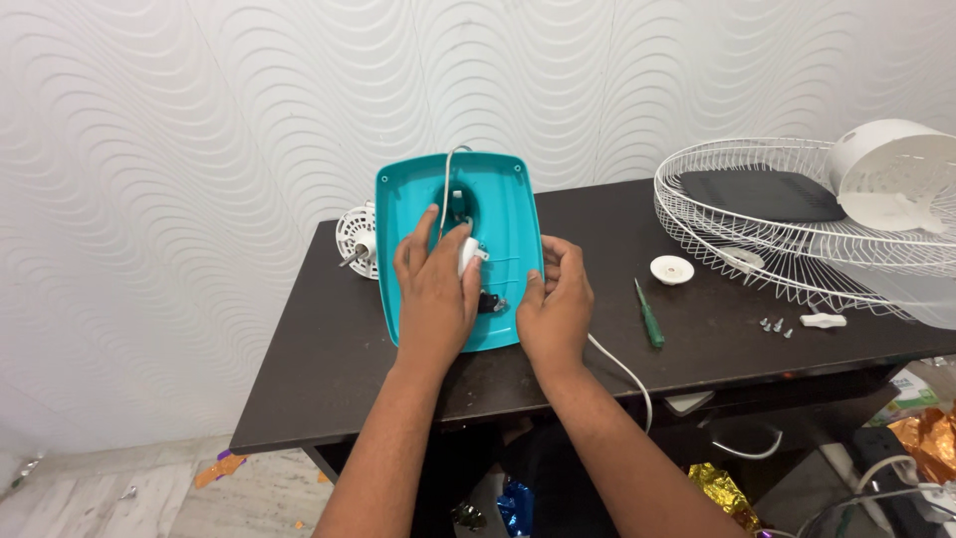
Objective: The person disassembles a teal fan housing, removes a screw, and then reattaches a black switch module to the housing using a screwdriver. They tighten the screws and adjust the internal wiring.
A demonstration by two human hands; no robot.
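Left hand [435, 294] lies spread, palm down, on the teal fan base [460, 249], fingers covering a small white part [470, 256] near its middle. I log my right hand [556, 304] at the base's right edge, fingers curled against the rim; I cannot tell whether it pinches anything.

Largest first: dark table [329, 349], which carries the base near its back edge, close to the wall. Left of the base the tabletop is bare out to the table's left edge; in front of the base a bare strip runs to the near edge.

Far right of the base, a white wire fan guard [797, 239] overhangs the table and is cut off by the frame; it holds a dark flat piece [762, 194] and a white round housing [886, 174].

A white motor part [357, 239] shows behind the base's left edge, half hidden.

A white cord [622, 371] runs from under my right hand over the near edge.

Right of the base: green screwdriver [649, 314], white round cap [672, 269], a white clip [823, 321], loose screws [775, 326], hard to count.
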